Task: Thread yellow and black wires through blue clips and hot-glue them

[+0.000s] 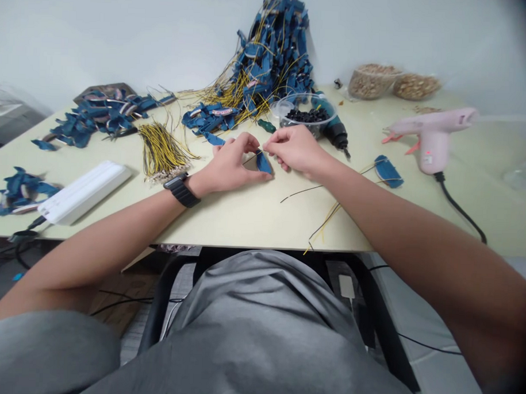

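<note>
A small, tapered blue piece (264,164) is held between thumb and fingers of the left hand (234,161) at the pale yellow table (245,219), a stretch of tabletop separating it from the front edge. The right hand (298,149), fingertips drawn narrow, is just beside it; its grip cannot be told. A pink plastic glue gun (435,134) sits toward the right edge.
</note>
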Tool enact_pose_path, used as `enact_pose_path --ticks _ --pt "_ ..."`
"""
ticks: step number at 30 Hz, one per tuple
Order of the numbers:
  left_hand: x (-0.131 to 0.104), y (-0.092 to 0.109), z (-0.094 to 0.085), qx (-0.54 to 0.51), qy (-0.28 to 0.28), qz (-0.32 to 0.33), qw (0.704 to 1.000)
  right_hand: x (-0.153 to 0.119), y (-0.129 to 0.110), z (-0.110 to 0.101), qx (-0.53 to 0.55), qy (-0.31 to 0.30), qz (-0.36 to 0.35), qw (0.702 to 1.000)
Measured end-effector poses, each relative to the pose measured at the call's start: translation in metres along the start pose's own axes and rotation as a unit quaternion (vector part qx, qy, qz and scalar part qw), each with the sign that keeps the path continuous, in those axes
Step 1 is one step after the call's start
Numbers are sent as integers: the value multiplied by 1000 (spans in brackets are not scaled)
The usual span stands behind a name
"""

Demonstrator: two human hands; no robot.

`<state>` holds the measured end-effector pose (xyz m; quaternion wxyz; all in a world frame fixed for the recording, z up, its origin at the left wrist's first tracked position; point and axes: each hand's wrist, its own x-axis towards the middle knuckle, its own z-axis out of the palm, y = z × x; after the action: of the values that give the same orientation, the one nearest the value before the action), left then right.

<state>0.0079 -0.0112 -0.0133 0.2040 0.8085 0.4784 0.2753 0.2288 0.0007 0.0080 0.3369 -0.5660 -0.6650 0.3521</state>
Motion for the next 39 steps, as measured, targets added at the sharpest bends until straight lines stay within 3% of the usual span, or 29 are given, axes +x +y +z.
enact_pose_path --ticks 8,19,39 --pt "0 -6 -6 56 -19 34 998 -7 -10 -3 40 -18 34 998" --pt "0 -8 -6 75 -25 51 996 -16 -18 -7 11 -29 50 998" --pt "5 -13 -11 77 -37 84 993 -3 1 -3 17 -18 3 1000"
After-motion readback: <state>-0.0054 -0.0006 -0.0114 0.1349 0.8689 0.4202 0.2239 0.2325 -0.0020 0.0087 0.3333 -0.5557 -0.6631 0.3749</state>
